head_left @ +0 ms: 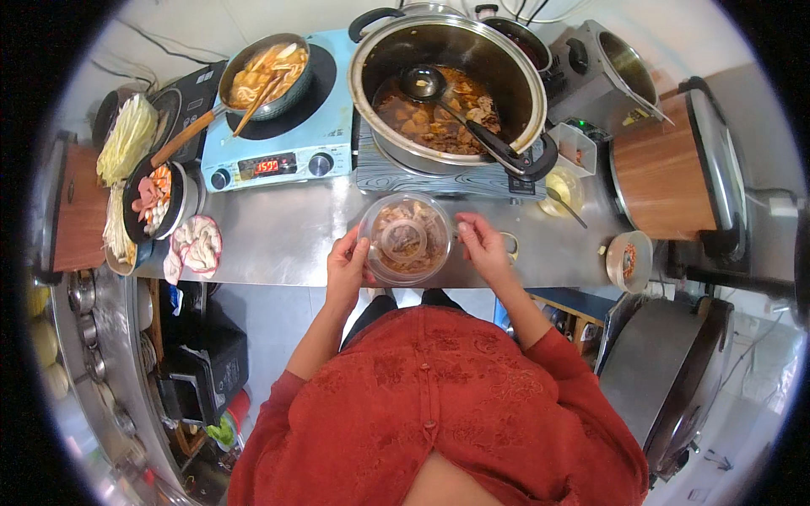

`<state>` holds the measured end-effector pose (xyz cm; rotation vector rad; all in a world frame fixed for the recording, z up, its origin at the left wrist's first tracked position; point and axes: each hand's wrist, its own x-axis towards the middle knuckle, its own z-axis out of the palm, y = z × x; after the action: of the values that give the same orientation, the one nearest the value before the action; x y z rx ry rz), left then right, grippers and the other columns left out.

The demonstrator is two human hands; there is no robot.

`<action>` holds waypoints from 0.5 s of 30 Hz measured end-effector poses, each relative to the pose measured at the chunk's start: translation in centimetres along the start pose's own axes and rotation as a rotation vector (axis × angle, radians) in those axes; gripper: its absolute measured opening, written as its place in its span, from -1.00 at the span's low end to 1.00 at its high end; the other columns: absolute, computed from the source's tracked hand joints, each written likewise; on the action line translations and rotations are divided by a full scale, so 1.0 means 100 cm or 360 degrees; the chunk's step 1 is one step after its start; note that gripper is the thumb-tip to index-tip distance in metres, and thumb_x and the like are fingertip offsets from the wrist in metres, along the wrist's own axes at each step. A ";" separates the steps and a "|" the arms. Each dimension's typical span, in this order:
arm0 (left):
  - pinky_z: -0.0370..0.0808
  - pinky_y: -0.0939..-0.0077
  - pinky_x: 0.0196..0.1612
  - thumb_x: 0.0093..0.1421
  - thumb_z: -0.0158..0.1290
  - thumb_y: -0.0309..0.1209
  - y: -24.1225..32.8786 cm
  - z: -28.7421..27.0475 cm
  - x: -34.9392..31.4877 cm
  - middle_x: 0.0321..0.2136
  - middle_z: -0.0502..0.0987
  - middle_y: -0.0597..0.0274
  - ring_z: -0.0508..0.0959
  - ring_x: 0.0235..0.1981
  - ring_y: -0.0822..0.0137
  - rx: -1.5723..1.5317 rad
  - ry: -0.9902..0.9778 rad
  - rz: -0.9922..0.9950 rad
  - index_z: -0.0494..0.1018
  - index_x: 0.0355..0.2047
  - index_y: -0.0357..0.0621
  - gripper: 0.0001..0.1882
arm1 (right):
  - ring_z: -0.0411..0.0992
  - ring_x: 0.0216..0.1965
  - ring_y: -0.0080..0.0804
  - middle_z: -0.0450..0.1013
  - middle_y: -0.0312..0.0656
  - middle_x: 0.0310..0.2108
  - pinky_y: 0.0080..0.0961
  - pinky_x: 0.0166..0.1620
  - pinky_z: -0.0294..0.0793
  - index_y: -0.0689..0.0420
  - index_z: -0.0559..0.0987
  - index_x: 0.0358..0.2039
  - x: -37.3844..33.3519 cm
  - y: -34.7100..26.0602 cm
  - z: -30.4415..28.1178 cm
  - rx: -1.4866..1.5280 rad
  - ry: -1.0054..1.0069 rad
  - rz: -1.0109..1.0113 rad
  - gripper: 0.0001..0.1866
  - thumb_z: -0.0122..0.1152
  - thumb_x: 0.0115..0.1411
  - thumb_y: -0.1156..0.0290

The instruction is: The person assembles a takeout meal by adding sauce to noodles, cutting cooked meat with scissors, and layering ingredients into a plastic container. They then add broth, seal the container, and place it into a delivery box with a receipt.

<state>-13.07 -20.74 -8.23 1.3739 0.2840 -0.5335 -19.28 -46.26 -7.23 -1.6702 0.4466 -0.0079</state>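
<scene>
A round clear plastic bowl of cooked brown meat is at the front of the steel counter, with what looks like a clear lid marked by a raised ring. My left hand grips its left side, thumb on the rim. At the bowl's right edge, my right hand has its fingers curled together; whether they touch the rim is hard to see. Beyond the bowl stands a large steel pot of brown stew with meat pieces, and a black ladle rests in it.
On the blue induction cooker sits a pan of noodles with chopsticks. A pink-edged cloth lies at left, near a black bowl of sliced ingredients and a cabbage. At right are a small bowl and a wood-patterned cooker.
</scene>
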 end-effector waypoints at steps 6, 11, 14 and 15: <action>0.40 0.65 -0.57 0.24 0.12 -0.38 -0.013 0.011 0.018 -0.41 0.41 0.33 0.38 -0.60 0.53 0.0445 0.0124 0.0399 0.47 0.05 -0.19 -0.63 | 0.33 -0.64 -0.65 0.38 -0.34 -0.50 -0.65 -0.59 0.35 0.17 0.51 -0.03 -0.004 0.009 0.006 0.0033 -0.0031 0.0017 -0.70 0.14 0.29 0.30; 0.38 0.55 -0.37 0.20 0.15 -0.40 -0.027 0.006 0.025 -0.48 0.42 0.29 0.35 -0.52 0.46 0.1030 0.0311 0.0915 0.46 0.01 -0.27 -0.63 | 0.41 -0.64 -0.60 0.42 -0.27 -0.46 -0.60 -0.65 0.45 0.09 0.41 0.04 0.004 0.013 0.016 0.0327 -0.0114 0.0214 -0.67 0.13 0.27 0.40; 0.32 0.55 -0.46 0.22 0.10 -0.43 -0.026 0.005 0.036 -0.63 0.28 0.37 0.29 -0.57 0.48 0.1125 0.0347 0.0624 0.45 0.01 -0.14 -0.67 | 0.42 -0.66 -0.52 0.39 -0.22 -0.46 -0.52 -0.65 0.52 0.07 0.34 0.07 0.007 0.012 0.022 0.0411 -0.0202 0.0179 -0.65 0.07 0.28 0.45; 0.32 0.55 -0.46 0.23 0.11 -0.41 -0.023 0.005 0.037 -0.62 0.28 0.38 0.28 -0.57 0.50 0.1039 0.0335 0.0801 0.45 -0.01 -0.12 -0.69 | 0.44 -0.66 -0.48 0.41 -0.17 -0.46 -0.49 -0.65 0.53 0.08 0.31 0.09 0.008 0.010 0.023 0.0407 -0.0221 0.0278 -0.63 0.07 0.27 0.46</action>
<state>-11.17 -22.19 -11.92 2.0583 -0.0887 -0.0465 -18.27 -44.42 -8.78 -1.3674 0.4644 0.1723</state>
